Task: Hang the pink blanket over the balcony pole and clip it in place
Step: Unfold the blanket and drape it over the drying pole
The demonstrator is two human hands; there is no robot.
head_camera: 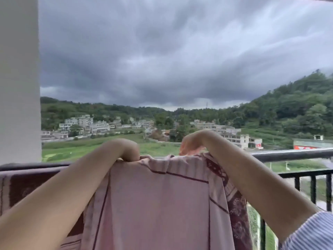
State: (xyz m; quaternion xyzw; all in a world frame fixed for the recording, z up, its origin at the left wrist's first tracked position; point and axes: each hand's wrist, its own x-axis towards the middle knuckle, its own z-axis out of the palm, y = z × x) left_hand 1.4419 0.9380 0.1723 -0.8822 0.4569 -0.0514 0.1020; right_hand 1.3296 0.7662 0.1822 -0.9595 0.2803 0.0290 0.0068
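The pink blanket [158,204], pale with dark maroon lines and a patterned border, hangs down in front of me from the top of the balcony pole [292,154]. My left hand [128,152] is bent at the wrist and grips the blanket's upper edge at the pole. My right hand [189,144] is also bent downward, with curled fingers pinching the blanket's top edge a little further right. The fingertips of both hands are hidden behind the cloth. No clip is visible.
A white pillar [19,78] stands at the left. More maroon-patterned cloth [27,186] lies over the rail at the left. Black railing bars [313,186] run below the pole at the right. Beyond lie fields, houses and hills under dark cloud.
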